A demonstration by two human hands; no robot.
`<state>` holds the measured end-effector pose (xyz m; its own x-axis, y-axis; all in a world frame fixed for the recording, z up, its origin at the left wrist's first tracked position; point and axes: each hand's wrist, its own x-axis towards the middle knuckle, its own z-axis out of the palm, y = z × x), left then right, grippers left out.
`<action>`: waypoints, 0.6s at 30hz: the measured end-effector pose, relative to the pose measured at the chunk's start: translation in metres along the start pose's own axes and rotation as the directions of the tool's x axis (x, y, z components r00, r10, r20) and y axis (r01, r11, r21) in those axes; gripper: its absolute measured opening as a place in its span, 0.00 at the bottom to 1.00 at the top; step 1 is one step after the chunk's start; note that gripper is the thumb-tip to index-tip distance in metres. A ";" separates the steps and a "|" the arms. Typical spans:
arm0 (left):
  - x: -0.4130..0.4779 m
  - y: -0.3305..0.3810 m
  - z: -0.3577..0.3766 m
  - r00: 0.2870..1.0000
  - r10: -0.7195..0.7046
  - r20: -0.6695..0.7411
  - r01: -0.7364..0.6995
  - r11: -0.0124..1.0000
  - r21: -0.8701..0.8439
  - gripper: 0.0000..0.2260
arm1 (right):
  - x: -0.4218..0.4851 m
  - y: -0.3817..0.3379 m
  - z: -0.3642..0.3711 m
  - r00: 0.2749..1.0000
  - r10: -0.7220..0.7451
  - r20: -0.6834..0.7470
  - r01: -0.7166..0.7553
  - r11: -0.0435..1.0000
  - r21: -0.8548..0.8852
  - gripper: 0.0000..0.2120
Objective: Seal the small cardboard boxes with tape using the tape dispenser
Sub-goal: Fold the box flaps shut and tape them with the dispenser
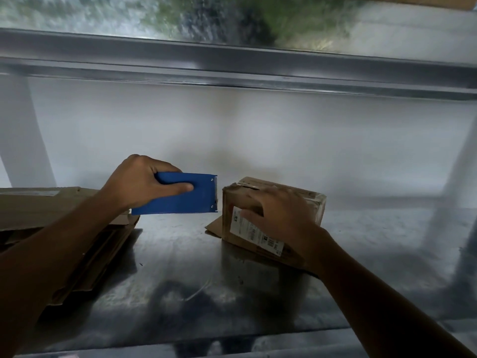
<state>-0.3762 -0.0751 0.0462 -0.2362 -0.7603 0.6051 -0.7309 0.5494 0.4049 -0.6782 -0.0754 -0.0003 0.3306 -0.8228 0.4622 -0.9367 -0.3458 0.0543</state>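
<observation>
A small brown cardboard box [307,202] with a white shipping label [247,229] on its near side stands on the shiny metal table [180,267]. My right hand [281,215] lies over its top and near face, fingers spread and fairly straight. My left hand [139,182] grips a blue tape dispenser [198,200], held in the air just left of the box. Its toothed metal edge points at the box's upper left corner, a small gap apart. Old tape shows on the box top.
Flattened cardboard sheets [64,228] are piled at the left of the table. A loose cardboard flap [214,226] lies under the box's left side. A white wall and a metal window frame [232,65] stand behind the table.
</observation>
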 end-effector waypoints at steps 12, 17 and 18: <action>-0.014 -0.004 -0.016 0.997 -0.075 0.011 0.075 0.996 -0.052 0.12 | -0.012 0.004 -0.009 0.996 -0.078 0.050 0.055 0.932 0.358 0.37; -0.017 -0.005 -0.019 0.996 -0.082 0.025 0.084 0.994 -0.071 0.12 | -0.007 -0.011 0.001 0.998 -0.049 0.032 0.041 0.978 0.207 0.39; -0.018 -0.004 -0.020 0.996 -0.079 0.026 0.081 0.994 -0.073 0.12 | -0.007 -0.013 0.004 0.999 -0.036 0.013 0.032 0.975 0.219 0.37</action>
<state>-0.3561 -0.0569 0.0471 -0.1941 -0.8103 0.5530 -0.6989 0.5098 0.5017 -0.6682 -0.0673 -0.0075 0.3652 -0.8159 0.4482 -0.8779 -0.4620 -0.1258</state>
